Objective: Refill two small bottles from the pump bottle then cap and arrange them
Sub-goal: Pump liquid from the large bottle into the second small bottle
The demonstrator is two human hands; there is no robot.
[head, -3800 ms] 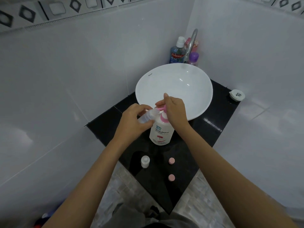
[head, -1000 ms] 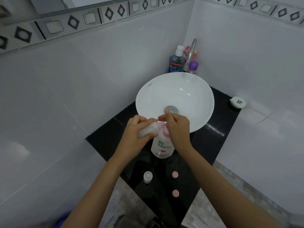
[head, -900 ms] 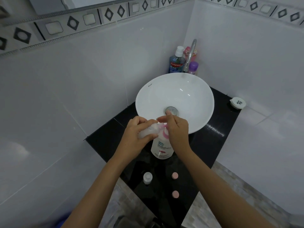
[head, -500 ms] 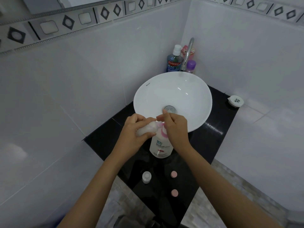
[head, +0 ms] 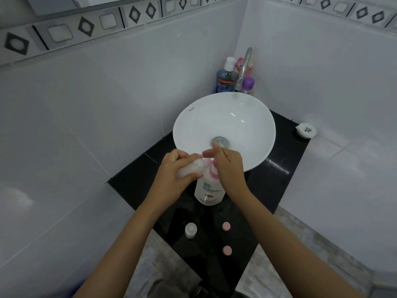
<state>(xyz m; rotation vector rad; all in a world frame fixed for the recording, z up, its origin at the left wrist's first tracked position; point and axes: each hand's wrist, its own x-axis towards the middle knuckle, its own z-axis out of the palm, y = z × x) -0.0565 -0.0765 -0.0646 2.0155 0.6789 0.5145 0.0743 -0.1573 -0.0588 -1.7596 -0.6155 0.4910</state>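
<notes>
The left hand (head: pixel 175 175) is still gripping the small bottle (head: pixel 189 169) tilted at the spout while the right hand (head: pixel 228 166) keeps pressing the pump bottle (head: pixel 209 190), so filling is probably continuing.

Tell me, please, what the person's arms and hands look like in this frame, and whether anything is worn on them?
Both forearms are bare up to the bottom edge of the picture, with no sleeves in sight. The left hand and the right hand wear no gloves, and no watch, bracelet or ring shows on the visible wrists and fingers. No markings can be made out.
</notes>
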